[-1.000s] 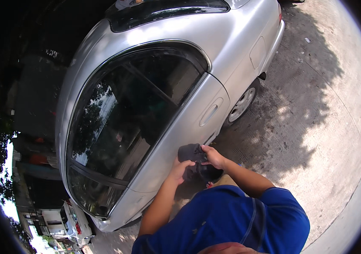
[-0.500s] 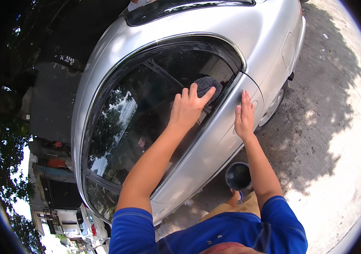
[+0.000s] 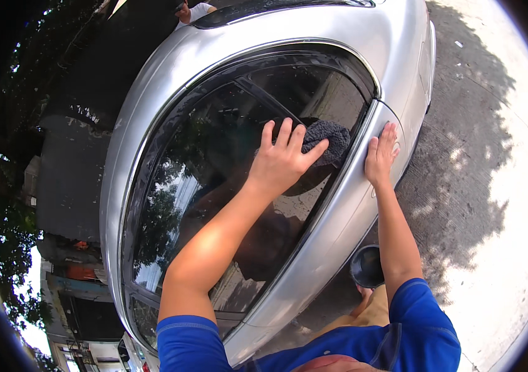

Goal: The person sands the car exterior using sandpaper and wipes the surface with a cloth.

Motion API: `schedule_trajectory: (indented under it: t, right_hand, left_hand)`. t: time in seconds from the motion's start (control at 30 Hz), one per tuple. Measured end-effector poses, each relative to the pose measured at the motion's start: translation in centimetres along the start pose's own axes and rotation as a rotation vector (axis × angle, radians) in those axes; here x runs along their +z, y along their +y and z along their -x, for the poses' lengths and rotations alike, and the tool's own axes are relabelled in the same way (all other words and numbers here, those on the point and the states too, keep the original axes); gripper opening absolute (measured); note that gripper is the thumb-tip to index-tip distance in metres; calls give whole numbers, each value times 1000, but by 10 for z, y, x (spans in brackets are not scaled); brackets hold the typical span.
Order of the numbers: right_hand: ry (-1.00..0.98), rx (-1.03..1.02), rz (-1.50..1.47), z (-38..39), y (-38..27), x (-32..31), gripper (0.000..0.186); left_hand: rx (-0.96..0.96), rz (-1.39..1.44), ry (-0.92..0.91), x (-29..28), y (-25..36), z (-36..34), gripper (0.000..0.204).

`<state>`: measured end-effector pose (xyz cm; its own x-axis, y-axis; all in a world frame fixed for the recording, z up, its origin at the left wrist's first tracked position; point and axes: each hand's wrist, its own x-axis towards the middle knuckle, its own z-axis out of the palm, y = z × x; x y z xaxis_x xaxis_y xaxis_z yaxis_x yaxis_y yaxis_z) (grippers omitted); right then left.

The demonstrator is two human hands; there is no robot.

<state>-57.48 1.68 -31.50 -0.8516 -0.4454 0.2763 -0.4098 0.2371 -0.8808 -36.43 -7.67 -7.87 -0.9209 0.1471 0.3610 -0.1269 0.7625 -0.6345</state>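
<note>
My left hand (image 3: 281, 158) presses a dark grey fluffy microfibre cloth (image 3: 329, 141) against the side window (image 3: 208, 167) of a silver car. Its thumb lies over the cloth, and its fingers are spread at the cloth's left side. Part of the cloth is hidden under the hand. My right hand (image 3: 382, 154) rests flat with fingers stretched on the silver body panel (image 3: 338, 204) just below the window edge, holding nothing. The glass is dark and reflects trees and my own outline.
A black bucket (image 3: 367, 266) stands on the ground beside my legs, under my right forearm. Shaded and sunlit concrete (image 3: 456, 167) lies to the right. Beyond the car roof, a person in a white top (image 3: 199, 11) is partly visible.
The cloth now looks more bunched and sits slightly further right against the window. My right hand has shifted along the panel toward the car's rear. The view has moved a little, showing more of the other person.
</note>
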Motion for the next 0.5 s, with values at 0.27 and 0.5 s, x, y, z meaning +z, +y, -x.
schedule_trajectory:
  t: [0.27,0.5]
  right_hand:
    - [-203,-99,-97,217,-18,30,82]
    - [34,-124,-87,69,9,17,68]
  left_hand:
    - [-3,72,-75,4,-12,7,64]
    - [16,-89,-90,16,-6,6,80]
